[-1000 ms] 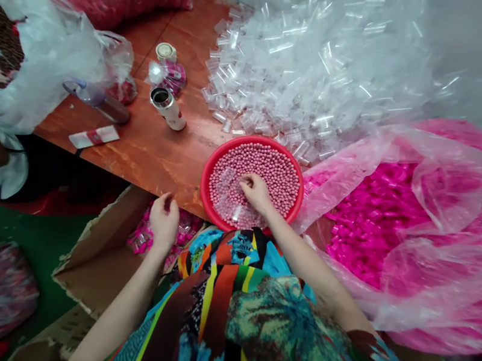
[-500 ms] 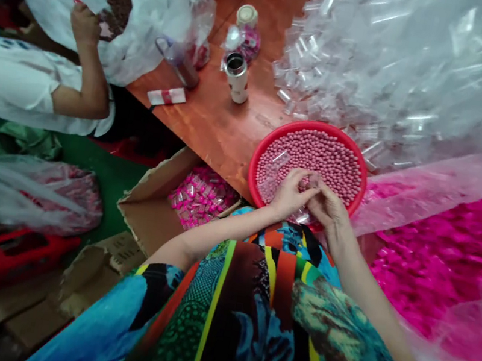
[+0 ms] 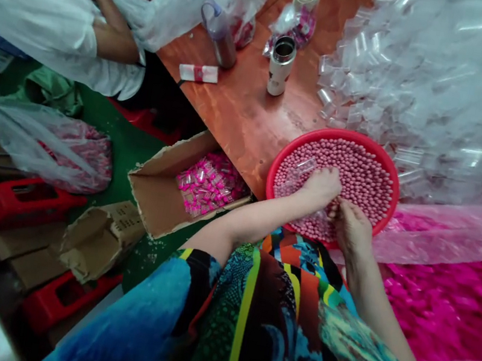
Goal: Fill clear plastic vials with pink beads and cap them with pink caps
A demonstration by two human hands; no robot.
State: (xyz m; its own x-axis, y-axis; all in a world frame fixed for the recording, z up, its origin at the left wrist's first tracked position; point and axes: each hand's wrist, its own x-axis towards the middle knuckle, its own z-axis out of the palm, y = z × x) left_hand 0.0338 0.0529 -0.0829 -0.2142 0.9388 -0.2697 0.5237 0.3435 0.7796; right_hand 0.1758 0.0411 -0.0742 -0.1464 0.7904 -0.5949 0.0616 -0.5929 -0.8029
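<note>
A red basin (image 3: 273, 173) full of small pink beads (image 3: 364, 169) stands at the table's edge in front of me. Over the beads my left hand (image 3: 323, 187) is closed, knuckles up; whatever its fingers hold is hidden. Close beside it my right hand (image 3: 355, 224) is closed too, thumb and fingers pinched together at the basin's near side. Something small sits between the two hands, too blurred to name. On the beads at the left lies a clear plastic tube (image 3: 305, 166), with more clear plastic below it.
A large heap of clear tubes (image 3: 375, 86) lies behind the basin; bright pink pieces (image 3: 451, 299) fill the right. An open cup (image 3: 281, 68) and a bottle (image 3: 221, 37) stand on the table. Below is a carton (image 3: 153, 197) of pink-capped tubes. A co-worker's arm (image 3: 116, 42) is at upper left.
My view has shifted, so the table items sit further right. My left hand has turned knuckles up and lowered toward the beads; the clear piece seen between my fingertips is now obscured.
</note>
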